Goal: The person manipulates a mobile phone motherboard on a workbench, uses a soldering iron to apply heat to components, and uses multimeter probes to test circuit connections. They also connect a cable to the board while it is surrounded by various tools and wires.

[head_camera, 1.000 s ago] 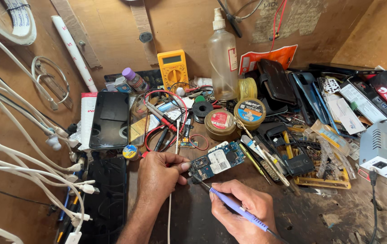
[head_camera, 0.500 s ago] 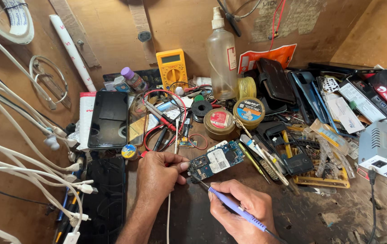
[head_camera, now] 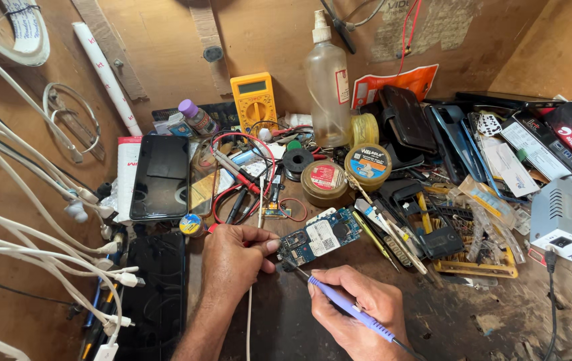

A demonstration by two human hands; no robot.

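An opened phone circuit board (head_camera: 321,237), blue-green with a white label, lies on the dark worktop. My left hand (head_camera: 232,261) rests beside its left end, fingers pinching a thin strand of solder wire (head_camera: 260,200) near the board's edge. My right hand (head_camera: 359,311) grips a purple-handled soldering iron (head_camera: 339,302) like a pen; its tip touches the board's lower left corner.
A yellow multimeter (head_camera: 254,100), a clear spray bottle (head_camera: 327,83), round tins (head_camera: 324,182), red and black test leads (head_camera: 236,175), black phones (head_camera: 160,177), tweezers (head_camera: 383,224) and a grey power supply (head_camera: 570,217) crowd the bench. White cables (head_camera: 39,220) hang at left.
Both hands hold nearly still; the soldering iron tip stays at the board's lower left corner.
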